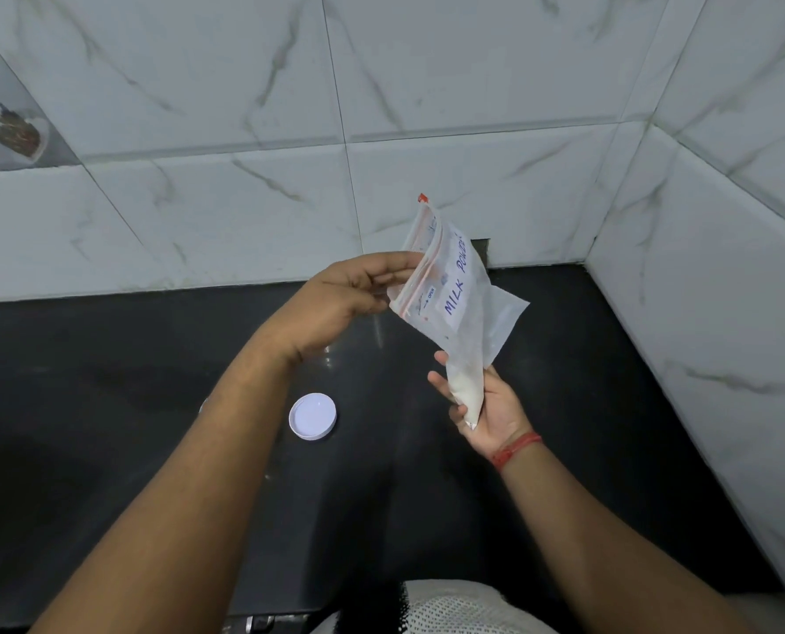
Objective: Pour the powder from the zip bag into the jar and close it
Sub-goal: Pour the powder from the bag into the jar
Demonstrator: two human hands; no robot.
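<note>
On the left I see a white lid (313,415) lying alone on the dark counter (107,404), with bare room around it and my left forearm crossing above. My left hand (336,304) pinches the zip bag (454,308) at its red-striped mouth, held above the counter before the marble-tiled wall (427,84). My right hand (486,404) cups its lower corner, where white powder (466,386) sits.

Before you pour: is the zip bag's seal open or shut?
Cannot tell. The left hand pinches the zip bag at its red seal; no clear gap shows.
</note>
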